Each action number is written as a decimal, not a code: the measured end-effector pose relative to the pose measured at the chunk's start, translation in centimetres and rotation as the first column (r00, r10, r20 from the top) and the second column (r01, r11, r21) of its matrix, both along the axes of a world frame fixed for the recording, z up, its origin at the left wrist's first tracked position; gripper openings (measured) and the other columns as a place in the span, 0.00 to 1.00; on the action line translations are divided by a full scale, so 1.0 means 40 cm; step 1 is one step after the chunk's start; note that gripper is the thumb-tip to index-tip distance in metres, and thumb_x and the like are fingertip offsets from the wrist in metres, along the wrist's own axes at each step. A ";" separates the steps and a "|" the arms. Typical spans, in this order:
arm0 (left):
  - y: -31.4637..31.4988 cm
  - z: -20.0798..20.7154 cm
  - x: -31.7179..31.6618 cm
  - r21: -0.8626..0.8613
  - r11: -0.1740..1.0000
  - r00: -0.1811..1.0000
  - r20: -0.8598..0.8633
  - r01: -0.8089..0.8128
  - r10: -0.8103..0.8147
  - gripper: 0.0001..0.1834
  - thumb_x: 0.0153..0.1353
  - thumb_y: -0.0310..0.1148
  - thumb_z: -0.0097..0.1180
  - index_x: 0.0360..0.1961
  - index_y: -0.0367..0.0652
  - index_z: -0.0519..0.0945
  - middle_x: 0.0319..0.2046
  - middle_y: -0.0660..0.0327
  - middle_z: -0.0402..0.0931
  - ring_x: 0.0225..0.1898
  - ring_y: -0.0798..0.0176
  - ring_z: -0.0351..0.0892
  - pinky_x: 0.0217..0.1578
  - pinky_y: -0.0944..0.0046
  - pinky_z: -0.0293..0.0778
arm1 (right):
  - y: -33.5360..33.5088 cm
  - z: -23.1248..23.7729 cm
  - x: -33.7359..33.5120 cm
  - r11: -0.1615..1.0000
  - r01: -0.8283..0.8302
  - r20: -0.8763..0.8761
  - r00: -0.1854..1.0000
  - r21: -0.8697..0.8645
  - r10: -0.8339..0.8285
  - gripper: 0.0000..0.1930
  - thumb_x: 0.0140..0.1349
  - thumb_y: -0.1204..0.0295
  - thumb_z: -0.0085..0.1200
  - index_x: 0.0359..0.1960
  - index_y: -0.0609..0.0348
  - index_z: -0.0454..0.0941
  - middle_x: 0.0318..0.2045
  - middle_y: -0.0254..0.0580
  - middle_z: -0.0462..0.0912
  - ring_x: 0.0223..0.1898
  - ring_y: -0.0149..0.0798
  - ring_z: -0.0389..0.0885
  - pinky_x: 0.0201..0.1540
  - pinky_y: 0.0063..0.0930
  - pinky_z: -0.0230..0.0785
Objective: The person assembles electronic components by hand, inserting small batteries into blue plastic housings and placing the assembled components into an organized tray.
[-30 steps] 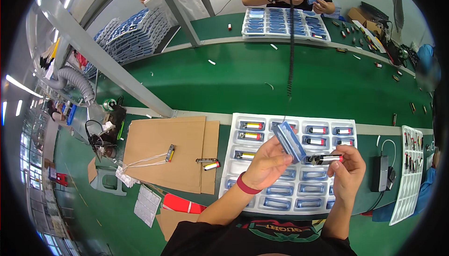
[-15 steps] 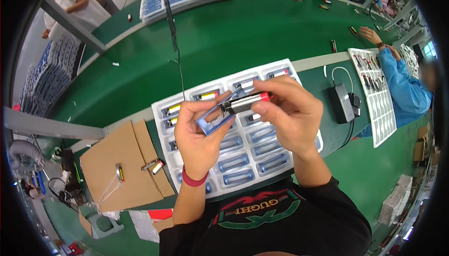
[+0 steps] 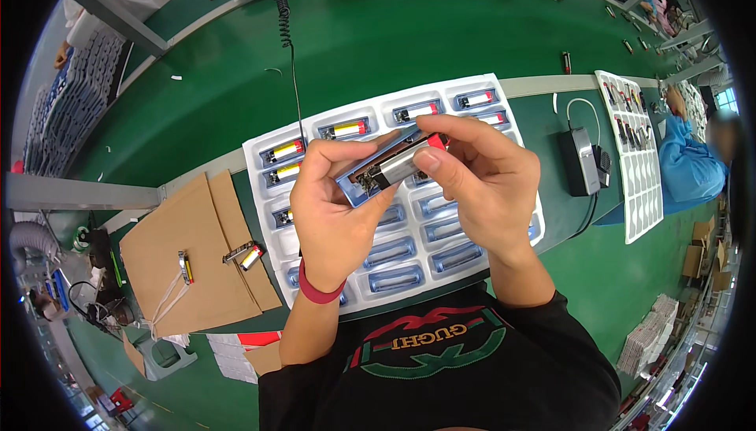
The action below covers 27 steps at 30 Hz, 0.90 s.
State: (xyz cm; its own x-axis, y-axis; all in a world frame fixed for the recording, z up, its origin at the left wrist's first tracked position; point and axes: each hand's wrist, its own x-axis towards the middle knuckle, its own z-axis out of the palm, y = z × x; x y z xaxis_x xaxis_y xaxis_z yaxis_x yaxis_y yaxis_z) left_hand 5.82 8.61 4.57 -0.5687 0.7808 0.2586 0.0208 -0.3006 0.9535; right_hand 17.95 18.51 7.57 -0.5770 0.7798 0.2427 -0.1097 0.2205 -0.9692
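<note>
Over the white moulded tray, my left hand grips a blue plastic shell by its edges, thumb on one side and fingers on the other. My right hand pinches the red end of a silver-and-black battery cell between thumb and fingers. A small circuit board with wires shows at the cell's other end, down inside the shell. The cell lies slanted, its red end at the shell's far end. Beneath my hands, the tray's pockets hold blue shells; those in the far rows contain cells, the near ones do not.
Brown cardboard at the left carries loose cells. A coiled cable hangs beyond the tray. To the right stand a black power adapter and another white tray, beside a co-worker's blue sleeve.
The cell has come down from above the blue shell into it, its board end now within the walls. The shell has tilted, and the view has shifted slightly.
</note>
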 end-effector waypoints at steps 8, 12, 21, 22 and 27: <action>-0.004 -0.009 0.007 -0.009 1.000 0.991 0.132 0.011 -0.010 0.21 0.49 0.11 0.61 0.43 0.36 0.69 0.47 0.48 0.77 0.50 0.60 0.78 0.45 0.68 0.75 | -0.008 -0.031 -0.012 1.000 0.012 -0.015 1.000 0.011 -0.012 0.15 0.55 0.73 0.65 0.43 0.64 0.81 0.27 0.32 0.80 0.19 0.18 0.68 0.20 0.13 0.56; -0.016 -0.011 0.010 -0.027 0.999 0.999 0.008 -0.041 0.041 0.20 0.49 0.10 0.59 0.42 0.36 0.70 0.47 0.48 0.77 0.51 0.61 0.78 0.45 0.68 0.75 | -0.018 -0.034 -0.016 0.990 -0.016 0.162 0.987 0.137 -0.006 0.15 0.54 0.72 0.66 0.44 0.62 0.81 0.25 0.32 0.79 0.17 0.20 0.67 0.19 0.15 0.57; -0.026 -0.011 0.032 -0.071 0.990 0.983 0.131 -0.121 0.129 0.21 0.49 0.16 0.61 0.46 0.32 0.72 0.45 0.54 0.76 0.47 0.67 0.75 0.41 0.72 0.73 | -0.021 -0.045 -0.039 0.683 0.192 -0.007 0.965 0.705 -0.263 0.18 0.38 0.74 0.73 0.34 0.61 0.80 0.30 0.36 0.77 0.30 0.34 0.74 0.26 0.22 0.64; -0.033 -0.015 0.029 -0.077 0.992 0.987 0.122 -0.098 0.107 0.21 0.49 0.16 0.61 0.46 0.32 0.72 0.45 0.54 0.76 0.47 0.67 0.75 0.41 0.72 0.73 | -0.023 -0.044 -0.038 0.683 0.213 -0.012 0.958 0.699 -0.286 0.18 0.38 0.74 0.73 0.34 0.61 0.80 0.30 0.36 0.77 0.30 0.34 0.74 0.26 0.22 0.64; -0.045 -0.027 0.016 -0.004 0.999 0.977 0.207 -0.038 0.038 0.19 0.63 0.25 0.50 0.54 0.27 0.70 0.51 0.48 0.73 0.49 0.59 0.77 0.48 0.61 0.76 | -0.025 -0.027 -0.041 0.841 0.232 0.016 0.961 0.489 -0.275 0.21 0.39 0.72 0.74 0.36 0.60 0.79 0.32 0.35 0.72 0.26 0.31 0.71 0.24 0.20 0.63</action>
